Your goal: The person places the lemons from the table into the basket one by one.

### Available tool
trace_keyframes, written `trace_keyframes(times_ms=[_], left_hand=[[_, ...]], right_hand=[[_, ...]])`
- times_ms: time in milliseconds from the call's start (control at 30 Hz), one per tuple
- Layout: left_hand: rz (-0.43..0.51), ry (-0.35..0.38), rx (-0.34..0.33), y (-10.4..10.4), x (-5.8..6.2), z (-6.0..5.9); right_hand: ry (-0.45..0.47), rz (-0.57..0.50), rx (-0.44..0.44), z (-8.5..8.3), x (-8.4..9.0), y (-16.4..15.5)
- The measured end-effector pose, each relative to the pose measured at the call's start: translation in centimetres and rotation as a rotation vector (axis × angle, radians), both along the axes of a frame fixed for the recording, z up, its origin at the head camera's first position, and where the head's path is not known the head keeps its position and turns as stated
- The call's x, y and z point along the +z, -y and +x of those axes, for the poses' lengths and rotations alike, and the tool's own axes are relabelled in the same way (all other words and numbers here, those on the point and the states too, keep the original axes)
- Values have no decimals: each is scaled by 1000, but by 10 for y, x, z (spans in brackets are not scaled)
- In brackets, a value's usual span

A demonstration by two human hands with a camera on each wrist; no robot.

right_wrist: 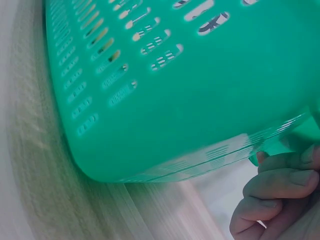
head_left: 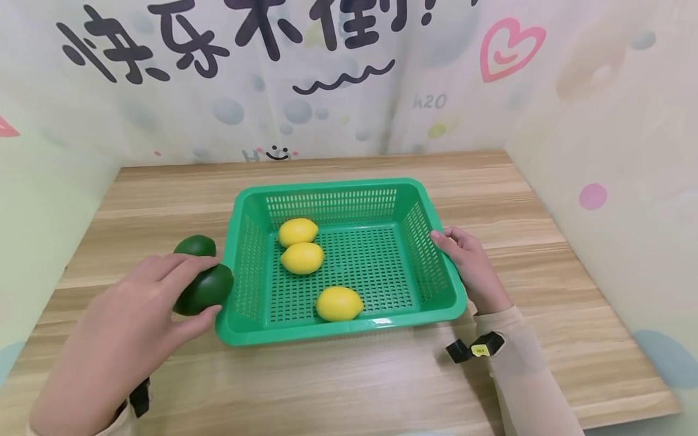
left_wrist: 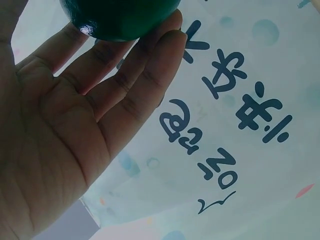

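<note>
A green slotted basket (head_left: 327, 184) stands mid-table with three yellow lemons in it (head_left: 297, 232), (head_left: 302, 258), (head_left: 339, 303). My left hand (head_left: 163, 297) grips a dark green fruit (head_left: 209, 287) just outside the basket's left wall, fingers over its top and thumb under it. In the left wrist view the fruit (left_wrist: 120, 17) sits at the fingertips (left_wrist: 165, 45). A second green fruit (head_left: 195, 245) lies just behind it on the table. My right hand (head_left: 463, 257) holds the basket's right rim. The right wrist view shows its fingers (right_wrist: 270, 195) curled under the basket's edge (right_wrist: 190, 100).
The wooden table (head_left: 349, 375) is boxed in by pale printed walls at the back and on both sides. Bare wood lies in front of the basket and behind it. A black wrist strap with a yellow tag (head_left: 480, 349) sits on my right sleeve.
</note>
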State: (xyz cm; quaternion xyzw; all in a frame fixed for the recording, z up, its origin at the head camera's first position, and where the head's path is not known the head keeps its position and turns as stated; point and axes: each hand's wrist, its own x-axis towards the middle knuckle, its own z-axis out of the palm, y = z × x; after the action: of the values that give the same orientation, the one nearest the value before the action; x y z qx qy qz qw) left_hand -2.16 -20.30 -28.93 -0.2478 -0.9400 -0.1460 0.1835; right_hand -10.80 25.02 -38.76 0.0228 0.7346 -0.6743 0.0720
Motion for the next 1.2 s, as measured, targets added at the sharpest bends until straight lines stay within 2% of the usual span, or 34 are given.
trace_keyframes(times_ms=[233, 467, 833, 1200], left_hand=[[-21, 9, -64, -7, 1, -7], [-14, 26, -53, -10, 1, -10], [-3, -12, -78, -10, 4, -17], [-9, -33, -168, -13, 9, -23]], right_hand=[[1, 14, 7, -1, -1, -2], [-5, 8, 25, 1, -2, -2], [-11, 9, 11, 1, 1, 0], [-8, -13, -1, 1, 1, 1]])
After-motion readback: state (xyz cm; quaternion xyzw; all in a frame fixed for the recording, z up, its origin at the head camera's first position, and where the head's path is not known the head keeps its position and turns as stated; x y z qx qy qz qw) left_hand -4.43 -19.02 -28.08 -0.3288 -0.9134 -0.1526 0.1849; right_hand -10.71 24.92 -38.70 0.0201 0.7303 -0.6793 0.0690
